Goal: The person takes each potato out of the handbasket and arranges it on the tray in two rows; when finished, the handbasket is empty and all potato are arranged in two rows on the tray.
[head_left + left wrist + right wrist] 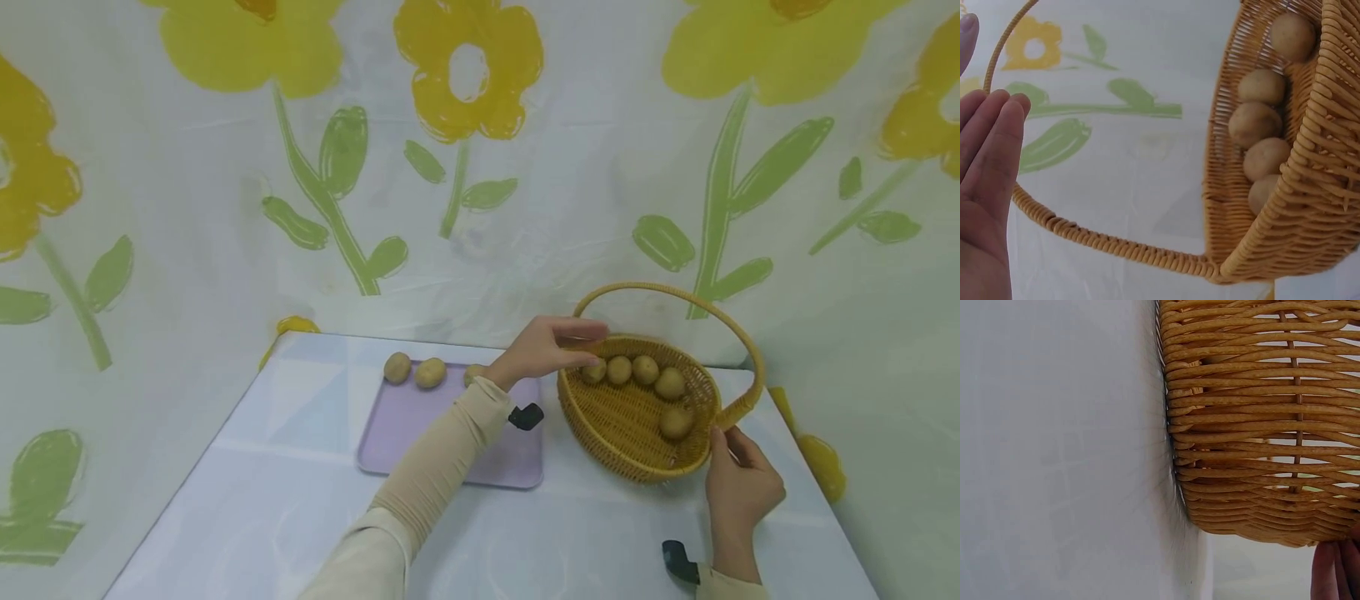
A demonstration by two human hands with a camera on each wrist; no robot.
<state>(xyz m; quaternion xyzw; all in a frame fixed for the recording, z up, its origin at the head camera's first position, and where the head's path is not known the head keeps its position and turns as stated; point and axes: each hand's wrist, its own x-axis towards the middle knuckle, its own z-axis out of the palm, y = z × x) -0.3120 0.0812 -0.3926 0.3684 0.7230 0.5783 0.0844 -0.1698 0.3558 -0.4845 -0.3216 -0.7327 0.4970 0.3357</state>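
A woven wicker basket [618, 425] with a tall arched handle [675, 292] stands at the right of the table. Several potatoes [670, 383] lie inside it, most along its far side; they also show in the left wrist view as round potatoes [1255, 125]. My left hand [543, 346] is at the basket's left rim, its fingers extended near the handle's left end and nothing in its grasp. At the opposite end of the handle, my right hand [742, 482] pinches the rim; in the right wrist view only its fingertips [1325, 569] show against the wicker.
Left of the basket lies a purple tray [401, 433] with potatoes [431, 372] along its far edge, one partly behind my left forearm. A white table [247, 475] carries both. Behind it hangs a flower-printed cloth [525, 217].
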